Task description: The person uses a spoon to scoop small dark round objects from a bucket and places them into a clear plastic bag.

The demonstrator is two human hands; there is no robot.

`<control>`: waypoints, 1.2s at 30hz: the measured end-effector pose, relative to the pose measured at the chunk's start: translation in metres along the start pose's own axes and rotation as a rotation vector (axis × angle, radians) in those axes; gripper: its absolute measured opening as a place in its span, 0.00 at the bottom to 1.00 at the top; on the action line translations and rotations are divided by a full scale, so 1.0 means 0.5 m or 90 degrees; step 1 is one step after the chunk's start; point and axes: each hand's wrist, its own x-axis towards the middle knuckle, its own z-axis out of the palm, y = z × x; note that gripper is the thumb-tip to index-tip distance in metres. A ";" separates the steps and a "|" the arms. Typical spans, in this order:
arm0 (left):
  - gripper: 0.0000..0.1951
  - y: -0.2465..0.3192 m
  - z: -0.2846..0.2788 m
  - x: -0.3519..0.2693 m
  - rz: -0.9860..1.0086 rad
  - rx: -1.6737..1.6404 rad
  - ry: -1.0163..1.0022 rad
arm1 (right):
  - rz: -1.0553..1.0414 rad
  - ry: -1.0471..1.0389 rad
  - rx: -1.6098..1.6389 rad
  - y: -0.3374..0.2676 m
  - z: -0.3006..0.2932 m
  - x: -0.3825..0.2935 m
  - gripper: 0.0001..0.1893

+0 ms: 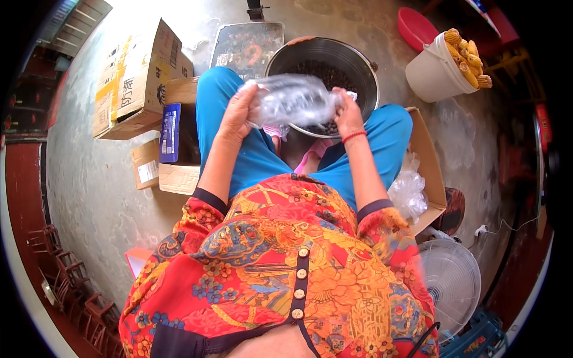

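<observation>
A clear plastic bag [293, 100], blurred by motion, is stretched between my two hands above my knees. My left hand [240, 109] grips its left end, and my right hand [348, 112], with a red cord at the wrist, grips its right end. Behind and below the bag stands a wide metal basin [374, 83] holding many small dark round things [329, 74], whose kind I cannot tell. The bag hides part of the basin's near left side. More crumpled clear plastic bags [408, 192] lie in an open cardboard box beside my right thigh.
Cardboard boxes [130, 85] and a blue box [170, 133] stand at the left. A scale's metal platform [248, 49] lies beyond my left knee. At the right are a white bucket [432, 74] of corn cobs [468, 58], a red plastic basin [416, 29] and a fan [450, 288].
</observation>
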 end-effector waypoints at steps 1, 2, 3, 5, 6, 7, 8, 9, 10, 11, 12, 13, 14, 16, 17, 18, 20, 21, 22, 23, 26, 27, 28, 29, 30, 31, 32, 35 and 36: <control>0.10 0.011 -0.003 0.001 0.018 -0.049 0.023 | 0.023 0.041 -0.005 -0.021 0.012 0.000 0.13; 0.10 0.016 -0.007 0.002 0.053 -0.069 0.050 | 0.003 0.036 -0.057 -0.028 0.013 0.015 0.14; 0.10 0.015 -0.009 0.004 0.051 -0.069 0.053 | 0.006 0.062 -0.062 -0.034 0.019 0.025 0.13; 0.09 0.010 -0.015 0.007 0.106 -0.097 0.064 | 0.018 0.054 -0.098 -0.020 0.015 0.055 0.11; 0.08 0.006 -0.040 0.016 0.091 -0.092 -0.017 | 0.053 0.044 -0.189 -0.005 0.010 0.075 0.11; 0.08 0.004 -0.034 0.018 0.085 -0.091 -0.016 | 0.088 0.035 -0.279 0.014 0.000 0.097 0.11; 0.08 0.000 -0.027 0.021 0.099 -0.089 0.008 | 0.126 0.034 -0.360 0.039 -0.009 0.116 0.13; 0.08 0.001 -0.028 0.018 0.120 -0.087 0.040 | 0.179 0.008 -0.434 0.056 0.010 0.119 0.17; 0.08 -0.001 -0.026 0.022 0.115 -0.086 0.040 | 0.207 -0.013 -0.492 0.079 0.001 0.135 0.19; 0.08 -0.002 -0.024 0.026 0.120 -0.087 0.050 | 0.235 -0.034 -0.550 0.103 -0.008 0.149 0.21; 0.09 -0.001 -0.029 0.024 0.130 -0.088 0.067 | 0.264 -0.016 -0.581 0.124 0.001 0.151 0.27; 0.09 0.007 -0.007 0.017 0.128 -0.086 0.071 | 0.291 -0.002 -0.615 0.135 0.008 0.150 0.31; 0.09 0.013 0.019 0.010 0.126 -0.092 0.144 | 0.272 0.021 -0.633 0.151 0.015 0.145 0.29; 0.09 0.017 0.021 0.010 0.123 -0.100 0.221 | 0.255 0.042 -0.653 0.165 0.022 0.136 0.27; 0.11 0.013 -0.001 0.015 0.117 -0.099 0.190 | 0.224 0.030 -0.696 0.169 0.024 0.135 0.28; 0.13 0.013 -0.012 0.018 0.111 -0.099 0.158 | 0.190 0.017 -0.739 0.170 0.025 0.134 0.28; 0.13 0.006 -0.028 0.024 0.105 -0.099 0.125 | 0.204 0.023 -0.763 0.172 0.028 0.134 0.29; 0.14 0.010 -0.027 0.026 0.101 -0.098 0.090 | 0.214 0.029 -0.786 0.171 0.032 0.135 0.29; 0.14 0.010 -0.025 0.027 0.101 -0.097 0.090 | 0.215 0.028 -0.785 0.171 0.037 0.134 0.29; 0.14 0.008 -0.021 0.028 0.103 -0.099 0.101 | 0.193 0.046 -0.805 0.172 0.040 0.132 0.27; 0.14 0.006 -0.028 0.029 0.105 -0.098 0.108 | 0.226 0.006 -0.823 0.162 0.031 0.130 0.21; 0.14 0.008 -0.024 0.028 0.104 -0.095 0.100 | 0.280 -0.048 -0.819 0.156 0.025 0.129 0.18; 0.14 0.008 -0.018 0.028 0.102 -0.095 0.100 | 0.269 -0.086 -0.862 0.151 0.022 0.122 0.11; 0.13 0.007 -0.009 0.028 0.107 -0.084 0.135 | 0.271 -0.084 -0.862 0.150 0.017 0.122 0.11; 0.11 0.010 0.005 0.026 0.112 -0.071 0.171 | 0.272 -0.103 -0.845 0.149 0.017 0.120 0.11; 0.11 0.012 0.019 0.024 0.110 -0.070 0.171 | 0.273 -0.121 -0.828 0.149 0.016 0.116 0.11; 0.11 0.015 0.035 0.023 0.113 -0.072 0.210 | 0.268 -0.107 -0.816 0.147 0.015 0.113 0.10; 0.13 0.010 -0.010 0.025 0.111 -0.064 0.190 | 0.197 -0.074 -0.760 0.121 0.021 0.105 0.09; 0.15 0.010 -0.024 0.027 0.103 -0.058 0.128 | 0.200 -0.090 -0.715 0.111 0.008 0.113 0.11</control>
